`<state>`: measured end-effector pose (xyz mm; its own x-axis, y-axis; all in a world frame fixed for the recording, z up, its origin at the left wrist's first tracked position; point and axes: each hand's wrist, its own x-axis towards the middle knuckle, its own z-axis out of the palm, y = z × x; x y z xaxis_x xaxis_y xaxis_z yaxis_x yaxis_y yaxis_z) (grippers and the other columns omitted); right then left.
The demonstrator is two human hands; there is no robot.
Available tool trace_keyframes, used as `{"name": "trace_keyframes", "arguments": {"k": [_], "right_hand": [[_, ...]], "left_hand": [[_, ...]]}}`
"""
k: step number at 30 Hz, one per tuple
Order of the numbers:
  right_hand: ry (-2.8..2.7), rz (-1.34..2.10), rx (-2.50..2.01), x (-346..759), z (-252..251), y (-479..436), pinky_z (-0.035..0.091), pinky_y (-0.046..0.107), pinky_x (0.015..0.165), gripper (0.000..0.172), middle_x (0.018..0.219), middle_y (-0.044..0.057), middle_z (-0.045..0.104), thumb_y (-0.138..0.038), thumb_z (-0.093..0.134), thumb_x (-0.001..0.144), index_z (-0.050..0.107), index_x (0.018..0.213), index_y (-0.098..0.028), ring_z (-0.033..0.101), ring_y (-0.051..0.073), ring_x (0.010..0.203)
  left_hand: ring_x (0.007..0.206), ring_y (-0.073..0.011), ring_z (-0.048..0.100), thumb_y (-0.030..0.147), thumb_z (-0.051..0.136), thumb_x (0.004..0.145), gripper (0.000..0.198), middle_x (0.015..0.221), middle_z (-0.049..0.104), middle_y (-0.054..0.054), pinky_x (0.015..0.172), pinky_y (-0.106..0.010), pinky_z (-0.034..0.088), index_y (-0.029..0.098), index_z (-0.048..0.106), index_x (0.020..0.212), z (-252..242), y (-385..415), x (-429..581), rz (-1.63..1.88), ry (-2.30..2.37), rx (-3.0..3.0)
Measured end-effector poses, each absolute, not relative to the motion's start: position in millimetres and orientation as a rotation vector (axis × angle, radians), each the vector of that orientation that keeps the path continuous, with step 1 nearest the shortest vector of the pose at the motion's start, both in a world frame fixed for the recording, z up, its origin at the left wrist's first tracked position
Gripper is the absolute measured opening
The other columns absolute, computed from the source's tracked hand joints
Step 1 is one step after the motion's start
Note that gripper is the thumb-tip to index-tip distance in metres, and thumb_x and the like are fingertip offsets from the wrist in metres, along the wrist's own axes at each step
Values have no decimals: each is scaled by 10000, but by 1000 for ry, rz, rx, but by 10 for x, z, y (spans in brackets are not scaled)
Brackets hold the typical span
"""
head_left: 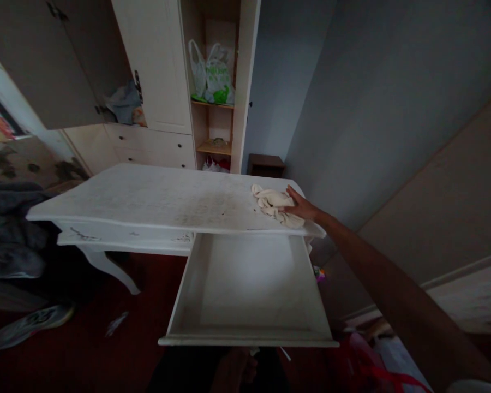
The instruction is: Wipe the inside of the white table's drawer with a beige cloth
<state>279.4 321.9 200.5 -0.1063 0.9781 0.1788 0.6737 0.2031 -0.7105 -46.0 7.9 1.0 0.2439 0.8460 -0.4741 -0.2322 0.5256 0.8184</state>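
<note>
My right hand (301,208) reaches out over the far right corner of a white table (147,196). It presses down on a crumpled cream cloth (270,201), with the fingers over the cloth and the thumb pointing left. The dusty, marked tabletop shows grey smudges near its middle. Under the top, an empty white drawer (249,333) is pulled far out toward me. Just below the drawer front is a dim skin-toned shape (233,371) that may be my left hand; its fingers cannot be made out.
A cream wardrobe (159,82) stands behind the table, with plastic bags (211,73) on an open shelf. A small dark nightstand (265,164) sits in the corner. On the red floor are a shoe (28,325) and dark bedding (8,229) at left, and a red bag (364,365) at right.
</note>
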Motion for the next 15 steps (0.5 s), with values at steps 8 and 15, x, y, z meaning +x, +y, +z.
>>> {"name": "trace_keyframes", "arguments": {"k": [8, 15], "right_hand": [[-1302, 506, -1531, 3183, 1682, 3036, 552, 404, 842, 512, 966, 135, 726, -631, 405, 871, 630, 956, -180, 688, 231, 902], [-1501, 159, -1610, 3147, 1519, 2930, 496, 398, 900, 460, 943, 86, 715, -562, 418, 853, 672, 909, -183, 644, 236, 933]], "left_hand": [[831, -237, 678, 622, 689, 751, 491, 882, 750, -85, 813, -342, 536, 169, 759, 928, 49, 83, -516, 841, 1173, 788], [687, -239, 689, 691, 748, 624, 617, 796, 750, -123, 655, -354, 550, 122, 751, 863, -137, 146, -497, 847, 1078, 697]]}}
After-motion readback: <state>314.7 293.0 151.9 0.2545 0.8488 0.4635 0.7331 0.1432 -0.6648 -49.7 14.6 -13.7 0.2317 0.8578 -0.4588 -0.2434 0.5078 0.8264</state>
